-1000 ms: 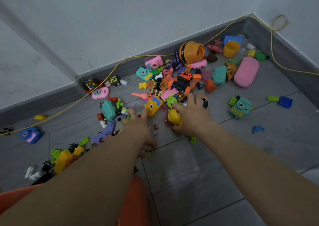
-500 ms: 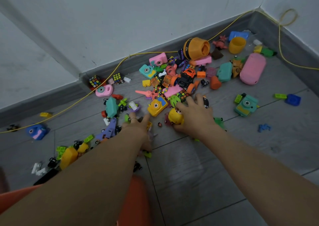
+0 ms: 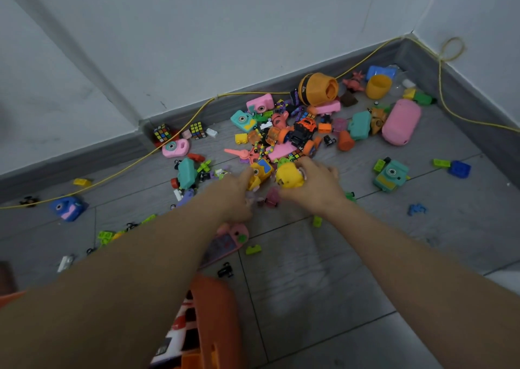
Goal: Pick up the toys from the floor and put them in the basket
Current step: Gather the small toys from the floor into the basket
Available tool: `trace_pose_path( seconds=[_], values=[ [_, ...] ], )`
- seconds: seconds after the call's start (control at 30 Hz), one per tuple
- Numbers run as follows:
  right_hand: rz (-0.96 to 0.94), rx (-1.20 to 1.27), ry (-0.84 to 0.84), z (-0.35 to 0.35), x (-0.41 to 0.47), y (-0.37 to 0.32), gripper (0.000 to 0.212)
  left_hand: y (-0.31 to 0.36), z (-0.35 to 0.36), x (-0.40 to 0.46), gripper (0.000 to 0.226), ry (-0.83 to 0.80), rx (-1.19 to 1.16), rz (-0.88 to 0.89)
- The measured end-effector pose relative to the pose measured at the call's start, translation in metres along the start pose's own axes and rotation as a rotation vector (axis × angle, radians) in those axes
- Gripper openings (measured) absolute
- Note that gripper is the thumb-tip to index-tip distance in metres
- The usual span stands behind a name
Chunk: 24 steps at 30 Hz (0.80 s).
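Observation:
A heap of small plastic toys (image 3: 298, 132) lies on the grey tiled floor in a room corner. My right hand (image 3: 315, 183) grips a round yellow toy (image 3: 289, 175) at the near edge of the heap. My left hand (image 3: 236, 194) is closed around a yellow toy camera (image 3: 260, 171) just left of it. The orange basket (image 3: 216, 320) shows at the bottom, partly hidden under my left forearm, with some toys inside.
A yellow cable (image 3: 174, 135) runs along the grey skirting board. A teal toy camera (image 3: 391, 175), a blue brick (image 3: 459, 168) and a blue camera (image 3: 67, 208) lie apart from the heap. A pink toy (image 3: 228, 240) lies under my left wrist. Walls close off the back and right.
My right hand has lifted the yellow round toy slightly. My left hand moved right and closed on the yellow toy camera. The view shifted down a little.

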State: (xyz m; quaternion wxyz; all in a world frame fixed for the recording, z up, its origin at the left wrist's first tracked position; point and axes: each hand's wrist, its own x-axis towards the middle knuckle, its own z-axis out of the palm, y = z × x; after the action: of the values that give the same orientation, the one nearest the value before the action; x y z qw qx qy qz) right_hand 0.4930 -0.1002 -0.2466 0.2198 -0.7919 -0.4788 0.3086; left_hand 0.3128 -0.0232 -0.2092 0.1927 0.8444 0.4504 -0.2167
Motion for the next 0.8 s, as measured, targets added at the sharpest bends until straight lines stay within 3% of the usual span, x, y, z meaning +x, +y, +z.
trace_pose_path(
  seconds=[0.17,0.23,0.33,0.47,0.63,0.8],
  values=[
    [0.030,0.455,0.010,-0.029,-0.011,-0.044,0.049,-0.022,-0.045,-0.025,0.061,0.160,-0.148,0.048],
    [-0.002,0.579,-0.018,-0.041,-0.018,-0.070,0.034,-0.034,-0.064,-0.043,0.059,0.237,-0.151,0.059],
    [-0.064,0.695,-0.049,-0.055,-0.032,-0.119,0.031,-0.049,-0.088,-0.076,0.057,0.326,-0.205,0.071],
    [-0.238,0.701,-0.198,-0.066,-0.069,-0.185,0.019,-0.068,-0.113,-0.133,0.057,0.339,-0.297,0.084],
    [-0.436,0.653,-0.533,-0.077,-0.125,-0.245,0.043,-0.088,-0.135,-0.207,0.056,0.315,-0.415,0.097],
    [-0.526,0.415,-0.871,-0.076,-0.165,-0.265,0.041,-0.107,-0.124,-0.269,0.057,0.095,-0.478,0.209]
  ],
)
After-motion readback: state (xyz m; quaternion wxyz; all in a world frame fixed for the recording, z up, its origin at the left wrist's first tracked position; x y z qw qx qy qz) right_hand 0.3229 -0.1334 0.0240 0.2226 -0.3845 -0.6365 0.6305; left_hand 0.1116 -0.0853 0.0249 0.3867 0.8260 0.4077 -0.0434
